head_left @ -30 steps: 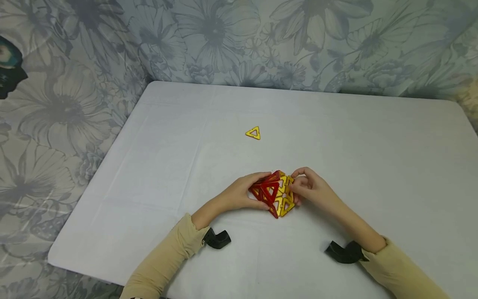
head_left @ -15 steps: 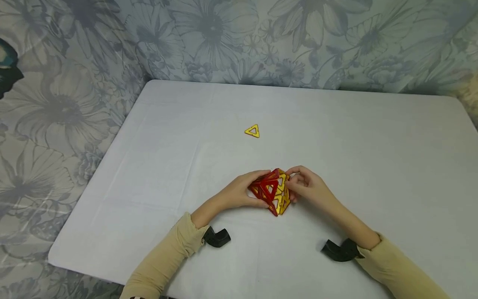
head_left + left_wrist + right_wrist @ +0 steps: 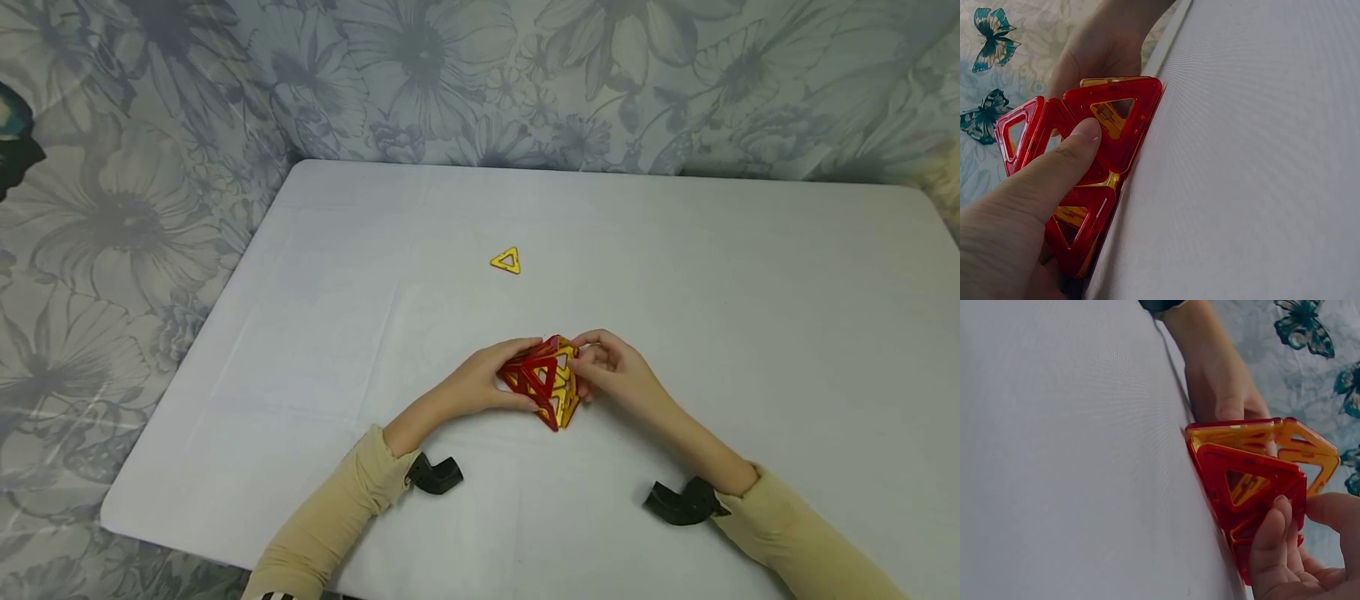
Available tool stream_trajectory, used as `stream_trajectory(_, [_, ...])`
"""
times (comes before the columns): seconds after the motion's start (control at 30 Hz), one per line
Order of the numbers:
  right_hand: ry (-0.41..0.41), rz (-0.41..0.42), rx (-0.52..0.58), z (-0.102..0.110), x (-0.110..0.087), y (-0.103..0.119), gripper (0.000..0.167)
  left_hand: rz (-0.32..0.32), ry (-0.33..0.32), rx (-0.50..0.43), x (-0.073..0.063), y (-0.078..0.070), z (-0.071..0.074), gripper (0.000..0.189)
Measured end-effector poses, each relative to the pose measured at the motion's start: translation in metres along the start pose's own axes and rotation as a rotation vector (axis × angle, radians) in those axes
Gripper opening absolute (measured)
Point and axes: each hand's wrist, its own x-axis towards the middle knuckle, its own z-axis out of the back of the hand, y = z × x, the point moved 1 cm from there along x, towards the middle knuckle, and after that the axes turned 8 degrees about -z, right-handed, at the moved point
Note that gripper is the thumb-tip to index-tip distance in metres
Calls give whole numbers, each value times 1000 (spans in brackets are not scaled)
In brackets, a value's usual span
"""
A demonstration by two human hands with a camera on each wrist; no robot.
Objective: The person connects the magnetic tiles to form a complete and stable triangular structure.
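Observation:
A hollow shape built of red and yellow triangular magnetic tiles (image 3: 542,379) stands on the white table in the head view. My left hand (image 3: 480,382) grips it from the left, and in the left wrist view the thumb (image 3: 1054,178) presses on its red faces. On the other side my right hand (image 3: 618,371) pinches the shape's right edge between thumb and fingers. The right wrist view shows the right fingers (image 3: 1272,540) against a red tile (image 3: 1254,478), with yellow tiles (image 3: 1310,456) behind it. My palms and fingers hide parts of the shape.
Farther back on the table lies a single loose yellow triangular tile (image 3: 507,261). A white cloth covers the table (image 3: 360,250), and flowered fabric (image 3: 450,83) rises behind it. Black camera mounts (image 3: 437,477) stick out at both wrists.
My right hand has moved a little left, and the yellow right side of the shape has folded inward with it. The left hand keeps its grip.

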Motion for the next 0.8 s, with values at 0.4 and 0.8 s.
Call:
stream_trajectory(0.4, [-59, -24, -1, -6, 2, -2, 31, 1, -21, 1, 0, -1, 1, 76])
stream_trajectory(0.8, [-113, -32, 60, -12, 2, -3, 27, 10, -26, -9, 2, -2, 1, 75])
